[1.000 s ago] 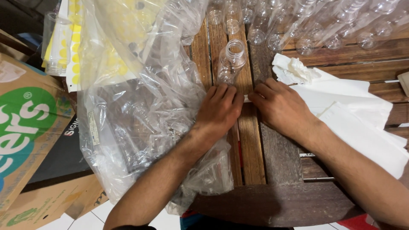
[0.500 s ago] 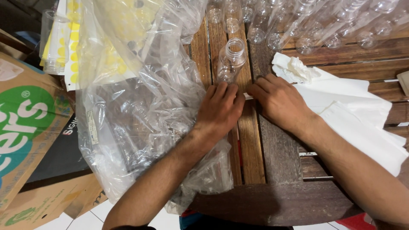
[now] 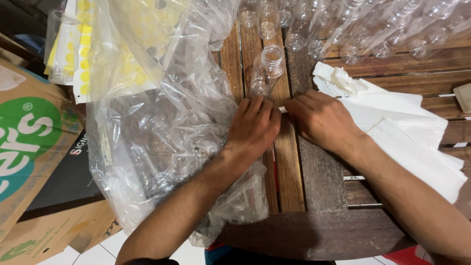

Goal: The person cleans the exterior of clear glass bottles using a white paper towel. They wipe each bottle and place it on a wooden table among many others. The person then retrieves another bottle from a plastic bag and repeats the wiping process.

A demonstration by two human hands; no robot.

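Both hands are laid knuckles-up on the slatted dark wooden table (image 3: 314, 196), fingertips drawn toward each other. Between them a thin white strip, probably paper or a label (image 3: 282, 110), is seen as a short sliver only. The left hand (image 3: 252, 128) is curled with its fingers bunched together and pressed down; the right hand (image 3: 321, 119) is likewise curled, fingers close together, its tips at the strip's other end. Whether the strip is pinched or merely pressed flat cannot be told, since the fingertips of both hands are hidden under the knuckles.

The strip's long axis runs left to right, across the planks, and it is reached equally by both hands. Just beyond the left hand's fingertips a clear plastic bottle without a cap (image 3: 265, 71) is laid with its open mouth pointing away from the person, its long axis along the planks; its base is touching or nearly touching those fingers.

Left of the left forearm a large crumpled clear plastic bag of bottles (image 3: 162, 142) is spread. White paper sheets (image 3: 407, 127) are lying under and beside the right wrist. More clear bottles (image 3: 353, 29) are cut off at the upper edge.
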